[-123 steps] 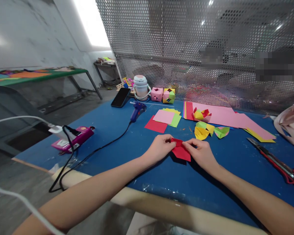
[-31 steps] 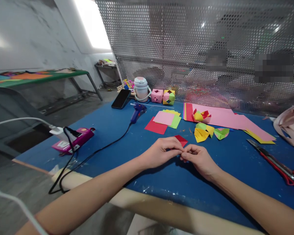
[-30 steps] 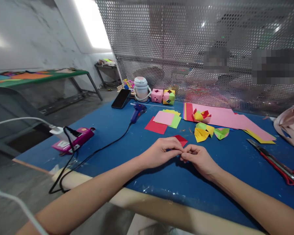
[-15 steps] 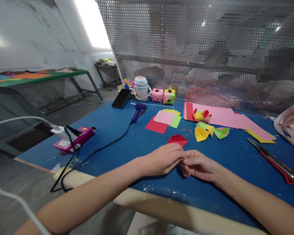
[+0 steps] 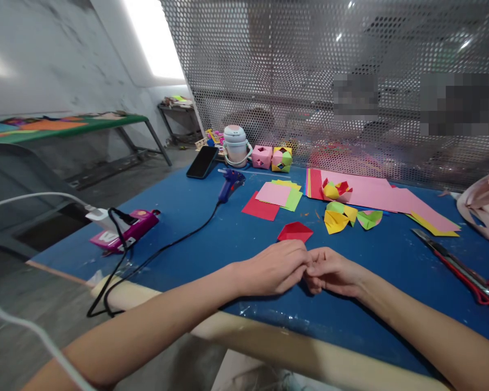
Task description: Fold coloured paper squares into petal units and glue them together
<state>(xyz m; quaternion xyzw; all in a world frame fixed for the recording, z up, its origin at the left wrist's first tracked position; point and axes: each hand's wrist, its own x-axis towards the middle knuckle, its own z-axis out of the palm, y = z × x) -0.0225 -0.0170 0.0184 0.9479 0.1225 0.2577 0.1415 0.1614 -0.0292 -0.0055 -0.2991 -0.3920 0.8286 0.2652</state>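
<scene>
My left hand [image 5: 275,267] and my right hand [image 5: 334,271] meet over the blue table near its front edge. Their fingertips are pinched together, and whatever lies between them is hidden. Just beyond my left hand's knuckles is a folded red paper piece [image 5: 295,232]; the hand covers its near edge, so I cannot tell whether they touch. Farther off are folded yellow-and-green paper pieces [image 5: 336,220], a green-and-pink one [image 5: 369,219] and a red-and-yellow paper flower [image 5: 336,190]. Square sheets, red [image 5: 261,207] and pink [image 5: 273,194] among them, overlap left of these.
A blue glue gun [image 5: 230,185] trails its black cord to a magenta power strip [image 5: 136,231] at left. A phone [image 5: 202,162], a bottle [image 5: 235,145] and paper cubes [image 5: 262,157] stand at the back. Scissors [image 5: 487,288] and a utility knife [image 5: 444,252] lie right; perforated metal [image 5: 236,70] borders the far edge.
My hands shift slightly to the right, with the fingertips still together. The red folded piece stays in place, and a little more of it shows. The view tilts very slightly.
</scene>
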